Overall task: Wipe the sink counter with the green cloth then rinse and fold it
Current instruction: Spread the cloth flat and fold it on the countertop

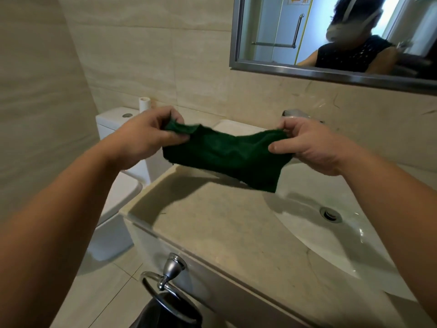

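A dark green cloth (pixel 224 155) hangs stretched in the air above the beige stone sink counter (pixel 212 228). My left hand (pixel 144 136) pinches its left upper corner. My right hand (pixel 307 147) grips its right end. The cloth sags between them, and its lower edge droops toward the counter near the left rim of the white basin (pixel 354 235). It casts a shadow on the counter's left part.
The chrome faucet (pixel 295 114) stands behind my right hand, with the basin drain (pixel 330 214) below. A white toilet (pixel 118 147) sits left of the counter. A chrome towel ring (pixel 165 287) hangs on the counter's front. A mirror (pixel 331 34) is on the wall above.
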Demonstrator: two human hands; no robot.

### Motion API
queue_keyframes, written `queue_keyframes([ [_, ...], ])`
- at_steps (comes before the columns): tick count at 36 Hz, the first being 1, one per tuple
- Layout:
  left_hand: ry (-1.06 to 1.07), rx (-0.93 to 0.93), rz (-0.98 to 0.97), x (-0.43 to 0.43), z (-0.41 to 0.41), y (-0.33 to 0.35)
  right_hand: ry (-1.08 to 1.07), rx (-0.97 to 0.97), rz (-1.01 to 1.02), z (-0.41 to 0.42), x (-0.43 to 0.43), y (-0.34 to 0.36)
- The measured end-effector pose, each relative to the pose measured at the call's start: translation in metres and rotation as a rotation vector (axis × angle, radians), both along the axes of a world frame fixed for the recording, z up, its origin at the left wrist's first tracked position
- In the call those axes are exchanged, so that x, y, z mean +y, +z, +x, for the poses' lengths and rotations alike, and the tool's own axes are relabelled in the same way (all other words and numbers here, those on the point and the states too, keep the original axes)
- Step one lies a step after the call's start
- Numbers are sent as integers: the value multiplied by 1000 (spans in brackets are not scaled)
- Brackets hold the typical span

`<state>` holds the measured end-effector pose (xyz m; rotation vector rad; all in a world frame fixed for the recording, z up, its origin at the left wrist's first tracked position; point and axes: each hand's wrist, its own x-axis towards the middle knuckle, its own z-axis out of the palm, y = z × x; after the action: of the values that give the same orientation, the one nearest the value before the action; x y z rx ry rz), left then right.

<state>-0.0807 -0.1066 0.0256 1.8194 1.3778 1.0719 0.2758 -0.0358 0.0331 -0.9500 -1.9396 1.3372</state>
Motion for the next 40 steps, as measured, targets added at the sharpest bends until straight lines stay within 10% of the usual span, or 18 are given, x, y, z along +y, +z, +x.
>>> queue_keyframes([
  [8,-342,585,-568,-31,7,-53,430,-1011,-40,-2,-26,-32],
  [14,-325,531,-646,-40,5,-37,309,-791,-198,3,-21,-31],
  [21,148,693,-268,-23,22,-47,-313,-542,-376,8,-1,-73],
  [32,-20,851,-10,-13,85,-83,-368,-306,-711,3,-9,-100],
  [40,-19,930,63,-8,85,-92,-359,-331,-473,-19,-14,-56],
])
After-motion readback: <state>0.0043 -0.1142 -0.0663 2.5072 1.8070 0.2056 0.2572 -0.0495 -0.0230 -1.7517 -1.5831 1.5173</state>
